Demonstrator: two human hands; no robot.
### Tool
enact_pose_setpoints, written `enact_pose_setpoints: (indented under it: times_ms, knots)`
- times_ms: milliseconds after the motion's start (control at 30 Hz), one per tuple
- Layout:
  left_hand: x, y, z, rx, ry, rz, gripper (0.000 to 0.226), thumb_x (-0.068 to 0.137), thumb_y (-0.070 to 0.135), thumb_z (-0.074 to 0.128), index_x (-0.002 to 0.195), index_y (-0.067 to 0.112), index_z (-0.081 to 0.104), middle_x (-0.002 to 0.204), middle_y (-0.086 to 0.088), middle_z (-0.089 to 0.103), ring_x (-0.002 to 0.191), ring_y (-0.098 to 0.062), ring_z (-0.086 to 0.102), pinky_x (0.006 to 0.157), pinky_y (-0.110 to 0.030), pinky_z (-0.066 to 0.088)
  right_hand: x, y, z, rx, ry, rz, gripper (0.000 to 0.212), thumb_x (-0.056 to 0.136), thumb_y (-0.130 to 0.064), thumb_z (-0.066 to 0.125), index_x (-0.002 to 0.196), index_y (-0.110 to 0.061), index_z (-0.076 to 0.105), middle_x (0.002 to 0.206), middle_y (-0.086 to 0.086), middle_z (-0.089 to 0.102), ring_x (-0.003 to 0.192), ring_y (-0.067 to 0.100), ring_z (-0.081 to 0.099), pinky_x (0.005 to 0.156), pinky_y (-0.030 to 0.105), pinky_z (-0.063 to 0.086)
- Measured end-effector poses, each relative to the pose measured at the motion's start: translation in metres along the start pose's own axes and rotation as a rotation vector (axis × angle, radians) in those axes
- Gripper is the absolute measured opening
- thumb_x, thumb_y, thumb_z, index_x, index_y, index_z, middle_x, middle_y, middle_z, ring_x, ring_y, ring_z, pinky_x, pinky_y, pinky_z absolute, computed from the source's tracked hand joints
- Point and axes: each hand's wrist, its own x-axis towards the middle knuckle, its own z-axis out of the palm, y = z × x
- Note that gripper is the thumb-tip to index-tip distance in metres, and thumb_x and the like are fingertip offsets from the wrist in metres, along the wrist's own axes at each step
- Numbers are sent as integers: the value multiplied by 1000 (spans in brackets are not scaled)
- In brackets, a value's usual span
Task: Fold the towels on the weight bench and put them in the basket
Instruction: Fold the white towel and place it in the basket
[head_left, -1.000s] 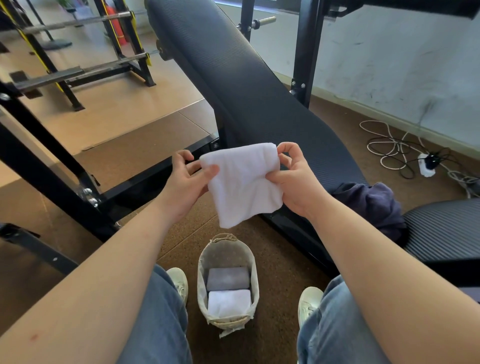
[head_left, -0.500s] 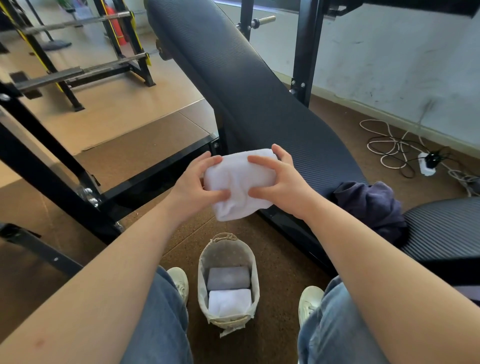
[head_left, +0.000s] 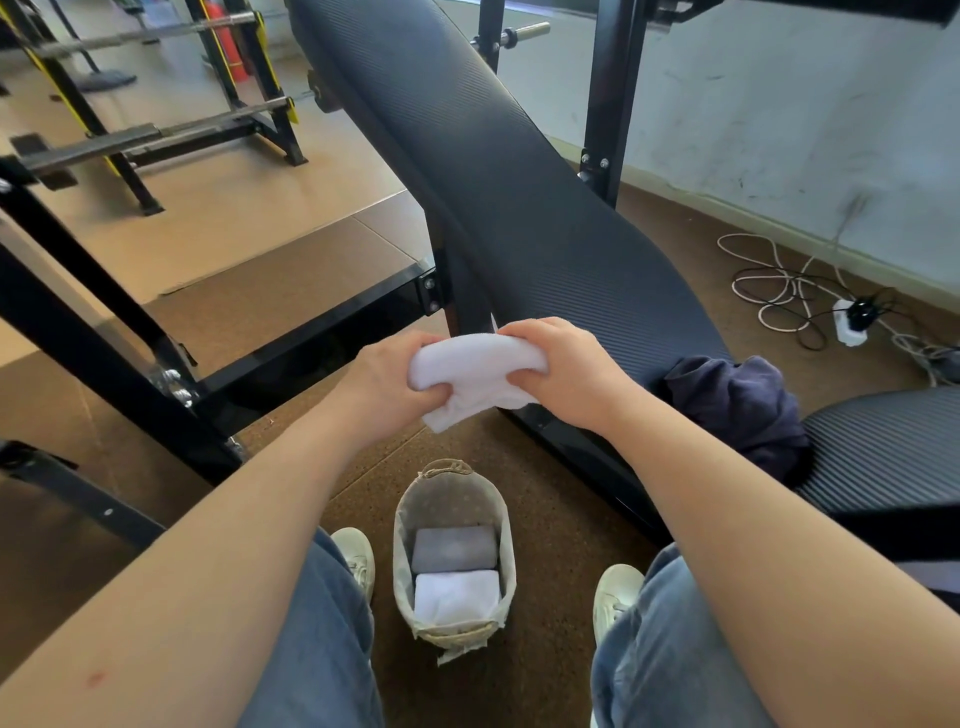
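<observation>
White terry towel (head_left: 475, 376) is bunching between our hands: we are gripping it with left hand (head_left: 387, 387) and right hand (head_left: 563, 371), fingers curled tightly, above the lined basket (head_left: 506, 525).

A basket (head_left: 452, 496) sits on the floor (head_left: 550, 519), a rear folded towel (head_left: 453, 548) behind a front folded towel (head_left: 456, 596) inside it; above it the left hand (head_left: 387, 387) and right hand (head_left: 566, 374) grip a third towel (head_left: 472, 364); to its right a crumpled towel (head_left: 737, 410) lies on the surface (head_left: 519, 208).
</observation>
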Motion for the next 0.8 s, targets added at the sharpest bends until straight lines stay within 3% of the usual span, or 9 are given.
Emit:
enact_pose_setpoints:
  times_ms: [133,233,333,467,567,633,700,800]
  knots:
    - [3,-5,-6,-256,5,-121,52,99,35,61,141,31,31,120,-2,54,97,-16,60,68,-23,48,-2,1,-8,211,44,129,47,101,-32,63,144,-31,44,125,-5,57,108,18,58,75,20,47]
    - [3,-5,-6,-459,-19,-188,48,106,36,49,145,34,21,124,-9,53,102,-23,62,76,-28,54,-3,-2,-7,364,37,172,48,103,-38,58,147,-28,40,127,-5,55,106,11,59,72,17,49]
    - [2,-8,-4,-406,-71,-127,35,107,37,42,139,47,31,126,-5,53,101,-30,65,84,-46,61,-2,-3,-4,563,-10,210,50,98,-38,67,142,-28,43,128,-3,56,113,16,62,82,33,62]
    - [0,1,-5,-410,-8,-89,28,111,25,35,127,33,57,123,3,51,97,-20,61,69,-29,61,-3,-1,-9,727,-129,251,63,85,-20,83,138,-26,48,128,1,53,113,20,62,82,41,64]
    - [0,6,-7,-492,69,-111,26,110,24,40,124,25,61,117,-2,57,89,-20,64,59,-25,59,-3,1,-11,823,-125,246,55,83,-10,84,129,-23,56,127,6,56,115,28,64,81,44,64]
    - [-1,7,-8,-582,35,-161,31,106,36,47,133,25,56,120,-3,58,95,-21,66,66,-31,62,-3,-1,-10,854,-83,233,50,83,-5,82,122,-23,57,128,8,55,116,31,62,80,46,64]
    - [-1,6,-9,-678,-57,-240,56,94,49,60,143,26,46,125,-3,58,106,-22,67,78,-38,63,-4,-2,-8,867,-44,218,48,81,-1,82,116,-24,58,128,10,53,117,34,60,79,51,64]
    - [-3,5,-10,-622,-147,-207,61,85,30,79,138,27,50,124,0,59,113,-20,62,87,-38,61,-5,-3,-9,890,-66,239,50,82,-1,81,119,-25,57,129,9,51,118,32,59,80,53,64]
